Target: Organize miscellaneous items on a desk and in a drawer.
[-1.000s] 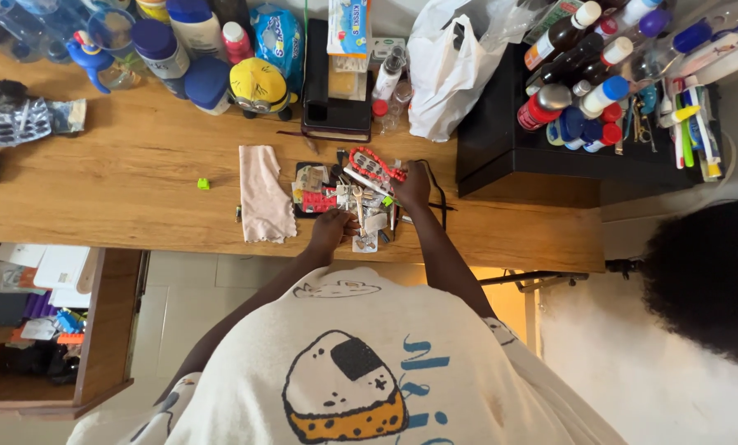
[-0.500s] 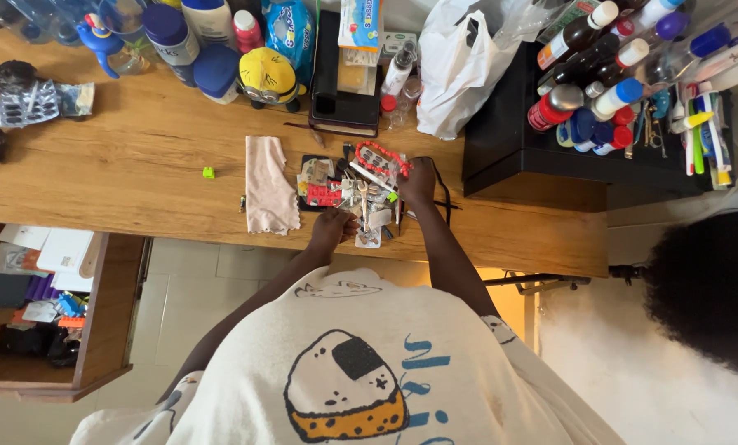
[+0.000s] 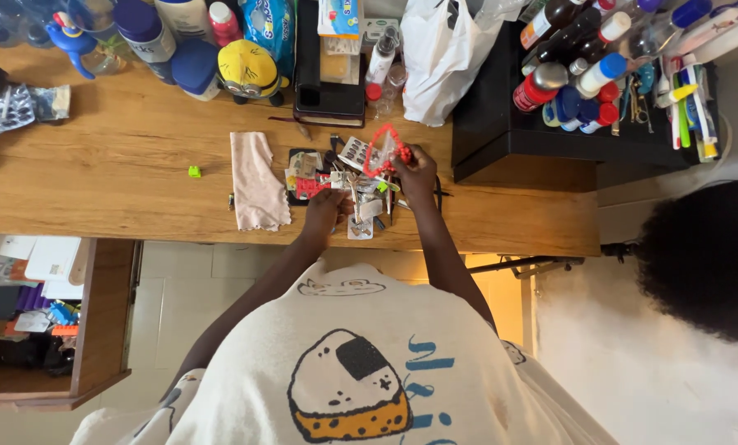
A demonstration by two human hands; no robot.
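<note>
A pile of small items (image 3: 348, 185), with keys, cards and packets, lies on the wooden table (image 3: 138, 156) near its front edge. My right hand (image 3: 418, 171) holds a red looped, bead-like object (image 3: 383, 152) up over the far right side of the pile. My left hand (image 3: 324, 210) rests on the near left side of the pile, fingers bent among the keys; whether it grips anything is hidden. A pale pink cloth (image 3: 256, 181) lies flat just left of the pile.
Bottles, jars and a yellow toy figure (image 3: 245, 70) line the table's back. A black book (image 3: 328, 78) and a white plastic bag (image 3: 443, 58) stand behind the pile. A black shelf (image 3: 550, 132) with bottles is at right. An open drawer (image 3: 47, 305) is lower left. Dark hair (image 3: 707, 255) shows at right.
My right hand has picked the red looped object out of the pile and raised it. My left hand has stayed on the pile's near side.
</note>
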